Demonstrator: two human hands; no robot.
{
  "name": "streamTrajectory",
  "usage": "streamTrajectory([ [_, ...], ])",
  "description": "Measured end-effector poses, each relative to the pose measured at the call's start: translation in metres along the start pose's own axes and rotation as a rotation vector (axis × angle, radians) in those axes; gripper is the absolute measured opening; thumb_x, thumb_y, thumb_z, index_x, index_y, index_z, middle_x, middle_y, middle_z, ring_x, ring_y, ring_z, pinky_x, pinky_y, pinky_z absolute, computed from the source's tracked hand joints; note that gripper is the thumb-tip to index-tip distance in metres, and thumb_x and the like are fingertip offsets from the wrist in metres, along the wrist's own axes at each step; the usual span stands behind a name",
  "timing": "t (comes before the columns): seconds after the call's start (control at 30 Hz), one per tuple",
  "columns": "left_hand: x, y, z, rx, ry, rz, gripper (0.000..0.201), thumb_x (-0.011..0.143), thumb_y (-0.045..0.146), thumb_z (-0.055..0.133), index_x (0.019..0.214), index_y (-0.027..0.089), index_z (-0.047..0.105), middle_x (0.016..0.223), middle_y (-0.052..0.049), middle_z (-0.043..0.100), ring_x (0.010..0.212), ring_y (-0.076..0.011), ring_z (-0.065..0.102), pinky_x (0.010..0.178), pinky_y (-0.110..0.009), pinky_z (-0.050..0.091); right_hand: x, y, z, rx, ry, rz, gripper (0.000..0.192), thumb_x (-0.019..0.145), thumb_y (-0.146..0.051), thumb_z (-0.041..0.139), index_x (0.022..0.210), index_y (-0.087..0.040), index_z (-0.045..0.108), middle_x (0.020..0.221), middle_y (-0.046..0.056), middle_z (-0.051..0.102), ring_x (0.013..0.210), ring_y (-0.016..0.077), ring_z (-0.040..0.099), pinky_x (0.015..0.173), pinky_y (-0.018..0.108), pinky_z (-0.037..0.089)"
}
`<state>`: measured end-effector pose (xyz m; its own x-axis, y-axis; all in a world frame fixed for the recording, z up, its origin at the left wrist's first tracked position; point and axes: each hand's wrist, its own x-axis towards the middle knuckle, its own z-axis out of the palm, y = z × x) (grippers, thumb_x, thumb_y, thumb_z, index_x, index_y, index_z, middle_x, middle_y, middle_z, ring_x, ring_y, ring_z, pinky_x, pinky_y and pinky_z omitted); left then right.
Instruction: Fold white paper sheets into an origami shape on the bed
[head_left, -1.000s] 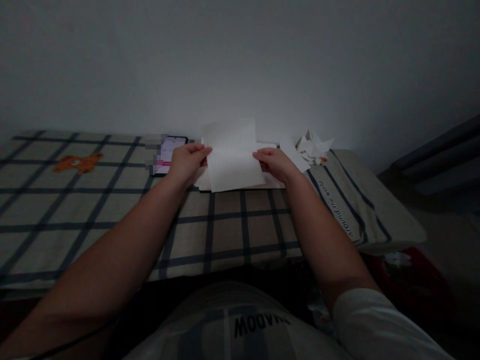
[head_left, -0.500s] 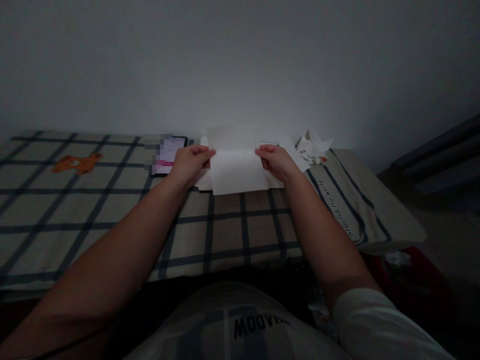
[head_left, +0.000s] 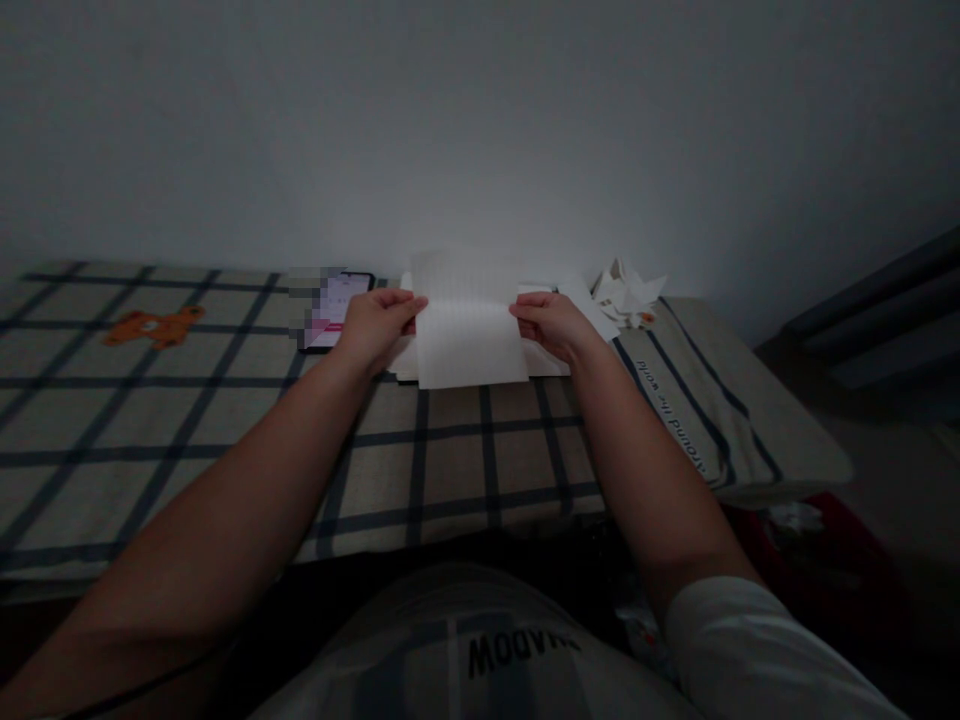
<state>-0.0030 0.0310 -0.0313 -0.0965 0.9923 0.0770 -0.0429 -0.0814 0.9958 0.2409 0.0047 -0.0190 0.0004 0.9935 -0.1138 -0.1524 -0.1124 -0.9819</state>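
A sheet of lined white paper [head_left: 471, 340] is held up between my two hands, above the table. My left hand [head_left: 381, 325] pinches its left edge between thumb and fingers. On the opposite edge, my right hand [head_left: 553, 322] grips it the same way. Behind and under the sheet lie more white papers [head_left: 551, 362], mostly hidden by it. Just left of my left hand rests a phone [head_left: 346, 305] with its screen lit.
Crumpled and folded white paper [head_left: 626, 292] sits at the back right. A checked cloth [head_left: 450, 460] with an orange bear figure [head_left: 154, 327] covers the table. The wall [head_left: 480, 130] rises directly behind. A red bin [head_left: 855, 560] stands below the right end.
The sheet has shifted very slightly left, together with my left hand. Both hands keep their hold on it.
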Motion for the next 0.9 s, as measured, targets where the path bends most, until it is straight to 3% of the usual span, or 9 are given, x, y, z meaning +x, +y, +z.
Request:
streamTrajectory([
  [0.23, -0.005, 0.004, 0.002, 0.016, -0.019, -0.044, 0.013, 0.071, 0.010, 0.073, 0.065, 0.015, 0.063, 0.051, 0.005, 0.054, 0.042, -0.0055, 0.045, 0.043, -0.018, 0.036, -0.005, -0.006, 0.004, -0.008, 0.000, 0.048, 0.022, 0.088, -0.011, 0.061, 0.066, -0.017, 0.059, 0.059, -0.003, 0.056, 0.052, 0.0055, 0.048, 0.055, 0.020, 0.043],
  [0.43, -0.008, 0.006, 0.002, 0.025, -0.072, -0.069, 0.013, 0.072, 0.011, 0.074, 0.064, 0.016, 0.064, 0.050, 0.004, 0.053, 0.040, -0.0052, 0.044, 0.040, -0.018, 0.033, -0.002, -0.004, 0.002, -0.008, 0.063, -0.008, 0.019, 0.080, -0.005, 0.065, 0.067, -0.017, 0.057, 0.059, -0.005, 0.055, 0.053, 0.0050, 0.048, 0.054, 0.019, 0.042],
  [0.6, -0.009, 0.007, 0.001, 0.017, -0.098, -0.081, 0.015, 0.073, 0.010, 0.073, 0.064, 0.016, 0.063, 0.048, 0.004, 0.052, 0.040, -0.0052, 0.044, 0.039, -0.017, 0.032, -0.003, -0.004, 0.001, 0.004, 0.012, -0.001, 0.016, 0.084, -0.014, 0.067, 0.071, -0.017, 0.059, 0.062, -0.004, 0.057, 0.054, 0.0052, 0.050, 0.054, 0.019, 0.041],
  [0.77, -0.015, 0.013, 0.003, 0.050, -0.098, -0.124, 0.017, 0.074, 0.009, 0.073, 0.063, 0.015, 0.062, 0.047, 0.004, 0.051, 0.039, -0.0048, 0.043, 0.039, -0.017, 0.032, -0.001, -0.003, 0.002, 0.007, 0.137, 0.002, 0.014, 0.083, -0.011, 0.067, 0.073, -0.017, 0.060, 0.059, -0.006, 0.055, 0.051, 0.0052, 0.047, 0.053, 0.020, 0.040],
  [0.9, -0.016, 0.015, 0.004, 0.043, -0.092, -0.136, 0.016, 0.072, 0.008, 0.074, 0.063, 0.015, 0.063, 0.047, 0.004, 0.052, 0.040, -0.0053, 0.044, 0.040, -0.017, 0.033, 0.002, -0.002, 0.001, 0.044, 0.123, -0.020, 0.008, 0.081, -0.012, 0.069, 0.079, -0.018, 0.064, 0.064, -0.004, 0.059, 0.053, 0.0056, 0.050, 0.055, 0.021, 0.043],
])
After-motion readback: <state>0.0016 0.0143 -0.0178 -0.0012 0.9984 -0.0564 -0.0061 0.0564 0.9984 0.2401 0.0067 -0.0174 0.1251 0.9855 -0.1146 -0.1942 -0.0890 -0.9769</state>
